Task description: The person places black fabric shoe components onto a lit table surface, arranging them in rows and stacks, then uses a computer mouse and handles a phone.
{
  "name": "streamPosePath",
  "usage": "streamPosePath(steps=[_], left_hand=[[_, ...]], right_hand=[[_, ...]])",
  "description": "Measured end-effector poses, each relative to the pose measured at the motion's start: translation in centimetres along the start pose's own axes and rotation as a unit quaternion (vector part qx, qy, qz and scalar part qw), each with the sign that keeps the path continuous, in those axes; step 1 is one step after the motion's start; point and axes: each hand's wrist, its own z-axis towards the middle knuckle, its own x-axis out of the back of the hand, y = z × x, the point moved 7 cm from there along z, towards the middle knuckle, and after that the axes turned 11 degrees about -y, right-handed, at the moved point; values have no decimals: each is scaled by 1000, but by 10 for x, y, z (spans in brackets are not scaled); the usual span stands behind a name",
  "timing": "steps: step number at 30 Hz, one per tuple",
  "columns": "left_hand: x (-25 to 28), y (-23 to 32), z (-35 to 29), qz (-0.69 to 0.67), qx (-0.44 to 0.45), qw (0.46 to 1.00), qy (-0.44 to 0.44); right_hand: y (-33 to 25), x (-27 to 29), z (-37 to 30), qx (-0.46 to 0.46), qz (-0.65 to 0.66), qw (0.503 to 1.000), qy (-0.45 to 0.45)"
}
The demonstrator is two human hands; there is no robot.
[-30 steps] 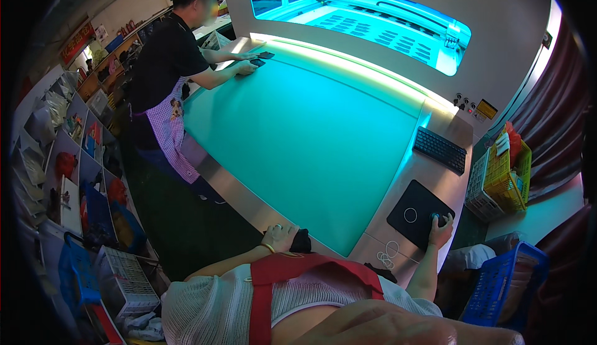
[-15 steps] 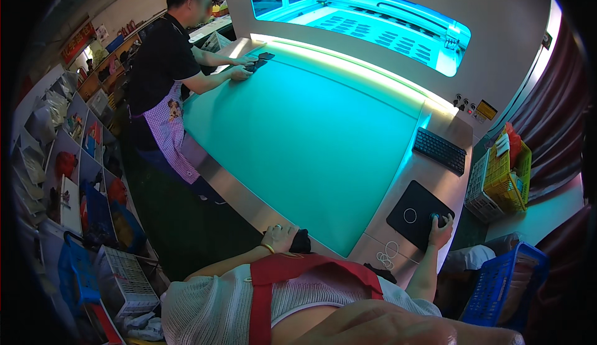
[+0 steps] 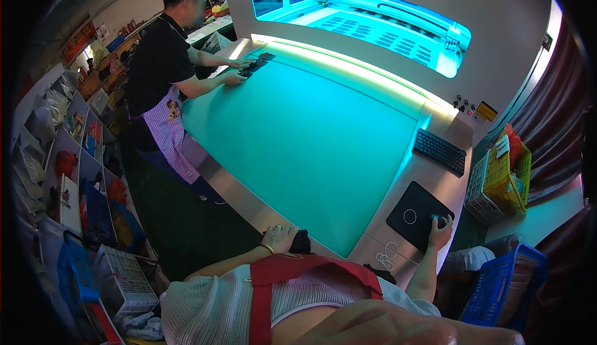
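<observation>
My right hand (image 3: 441, 232) is curled over a small dark computer mouse (image 3: 434, 217) at the right side of a black mouse pad (image 3: 410, 211). My left hand (image 3: 279, 239) lies on the metal front edge of the table, its fingers stretched out beside a black cloth bundle (image 3: 301, 242). Whether those fingers touch the bundle is hard to tell. Beyond my hands spreads the broad teal-lit work surface (image 3: 305, 152). At its far left, a co-worker's two hands (image 3: 236, 71) handle several dark flat pieces (image 3: 256, 63).
A black keyboard (image 3: 439, 151) sits on the right-hand ledge, with a coiled white cord (image 3: 387, 257) nearer me. Behind the surface stands a large machine with a lit window (image 3: 367, 28); dark pieces lie inside. Yellow (image 3: 511, 177) and blue baskets (image 3: 507, 289) stand right, shelves (image 3: 74, 146) left.
The co-worker's hands have shifted slightly left, and the dark pieces under them lie more spread out. Both my hands have stayed in place.
</observation>
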Motion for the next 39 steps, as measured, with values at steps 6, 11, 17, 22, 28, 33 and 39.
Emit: streamPosePath(steps=[6,11,17,22,28,33,39], left_hand=[[-6,-1,4,0,-6,1000,14],[-2,0,3,-1,-6,1000,14],[-2,-1,2,3,1,1000,3],[-1,-1,3,-1,-1,1000,5],[-4,-2,3,5,0,1000,4],[-4,-1,3,6,2,1000,1],[-10,-2,5,-13,-1,1000,5]], right_hand=[[5,1,1,5,0,1000,8],[5,2,0,2,-5,1000,8],[1,1,0,-2,-8,1000,-3],[4,-1,1,5,-8,1000,6],[5,-2,2,3,-16,1000,8],[5,-2,2,5,-15,1000,4],[4,0,0,1,-10,1000,1]])
